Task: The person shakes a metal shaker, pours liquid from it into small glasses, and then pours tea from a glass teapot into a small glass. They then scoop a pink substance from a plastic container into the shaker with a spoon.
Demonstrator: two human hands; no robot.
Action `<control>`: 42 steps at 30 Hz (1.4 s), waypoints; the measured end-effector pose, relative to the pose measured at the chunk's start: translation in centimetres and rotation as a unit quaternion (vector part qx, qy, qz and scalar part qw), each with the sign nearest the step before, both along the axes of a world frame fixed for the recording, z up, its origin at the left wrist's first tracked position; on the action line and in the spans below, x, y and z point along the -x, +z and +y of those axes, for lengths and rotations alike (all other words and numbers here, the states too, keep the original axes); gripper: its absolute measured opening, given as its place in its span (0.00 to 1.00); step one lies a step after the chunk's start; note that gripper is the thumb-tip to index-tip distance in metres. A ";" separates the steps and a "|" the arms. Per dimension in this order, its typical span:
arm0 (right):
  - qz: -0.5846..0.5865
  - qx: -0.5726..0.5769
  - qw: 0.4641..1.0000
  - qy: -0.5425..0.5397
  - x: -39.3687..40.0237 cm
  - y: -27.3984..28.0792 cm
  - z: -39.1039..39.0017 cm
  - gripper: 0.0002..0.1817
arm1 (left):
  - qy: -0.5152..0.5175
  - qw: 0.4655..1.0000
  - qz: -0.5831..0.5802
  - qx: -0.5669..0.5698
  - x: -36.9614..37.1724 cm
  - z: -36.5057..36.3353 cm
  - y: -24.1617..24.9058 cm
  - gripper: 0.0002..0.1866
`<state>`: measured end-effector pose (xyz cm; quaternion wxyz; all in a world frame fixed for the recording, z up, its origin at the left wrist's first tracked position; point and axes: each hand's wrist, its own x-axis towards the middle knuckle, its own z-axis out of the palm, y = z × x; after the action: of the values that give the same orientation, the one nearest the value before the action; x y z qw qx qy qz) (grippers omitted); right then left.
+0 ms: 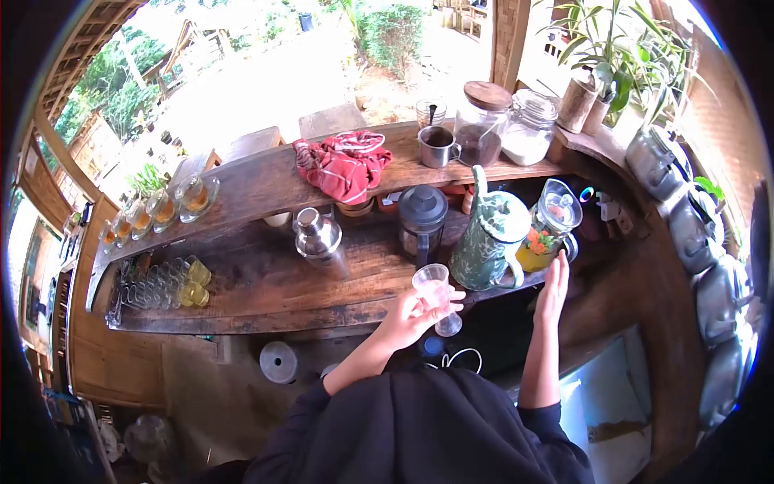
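Note:
My left hand [413, 319] is wrapped round a clear stemmed glass [430, 278], its wide mouth upward and its lower end showing below my fingers. My right hand [552, 292] is raised with fingers stretched out, fingertips right at the side of a glass pitcher [558, 206]. The pitcher has a decorated lower part in yellow and orange. Left of it stands a tall green-and-white speckled enamel jug [488, 242] with a long spout and handle. A black-lidded French press [422, 219] and a steel cocktail shaker [317, 234] are farther left on the wooden counter [266, 282].
On the raised shelf [258, 181] are a red cloth [345, 165], a metal mug [436, 147], a wood-lidded jar [482, 125] and a jar of white contents [529, 129]. Filled glass cups [193, 196] line its left end; glass mugs [165, 284] stand below. Metal kettles [692, 214] line the right.

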<state>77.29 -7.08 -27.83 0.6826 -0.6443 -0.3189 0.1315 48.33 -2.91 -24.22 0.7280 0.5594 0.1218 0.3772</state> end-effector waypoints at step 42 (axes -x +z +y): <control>0.020 -0.187 0.982 0.018 -11.6 9.0 -0.6 0.49 | 0.221 0.965 0.114 -0.085 11.7 -3.3 4.9 0.21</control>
<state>88.87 -7.66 -18.81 0.7948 -0.4967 -0.3356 0.0944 36.68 -6.18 -19.28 0.5573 0.6177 0.2924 0.4715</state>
